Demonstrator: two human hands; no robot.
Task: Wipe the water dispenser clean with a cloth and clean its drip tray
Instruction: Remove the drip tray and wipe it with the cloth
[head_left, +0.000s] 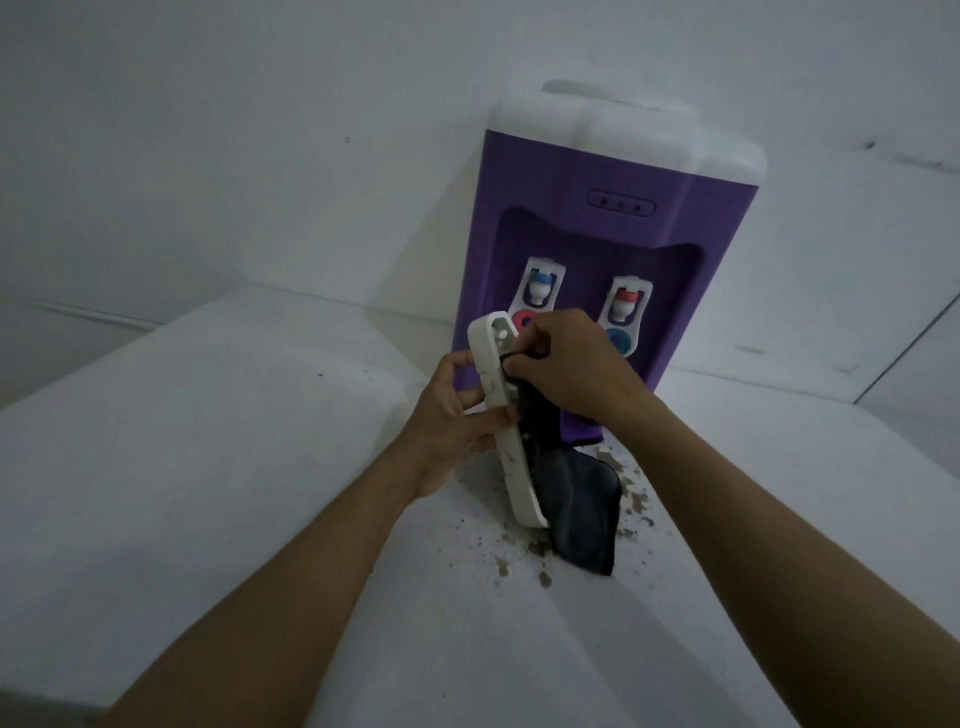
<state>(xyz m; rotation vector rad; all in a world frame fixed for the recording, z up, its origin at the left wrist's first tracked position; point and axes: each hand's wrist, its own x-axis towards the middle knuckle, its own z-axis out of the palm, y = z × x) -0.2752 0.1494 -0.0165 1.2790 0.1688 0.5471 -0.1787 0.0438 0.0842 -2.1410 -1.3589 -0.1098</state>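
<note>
The left hand (457, 415) grips the tray (519, 488) by its long rim, holding it on end over the tabletop (208, 441) before the dispenser (597, 234). The right hand (566, 358) pinches the cloth (582, 514) against the tray's upper end. The tray looks light and rigid; grip the rim.

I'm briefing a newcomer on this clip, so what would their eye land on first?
The purple water dispenser stands out against the pale wall, upper right. In front of it, the left hand holds the white drip tray tilted on end while the right hand grips a dark cloth against it. Brown dirt specks lie scattered on the white surface below.
</note>
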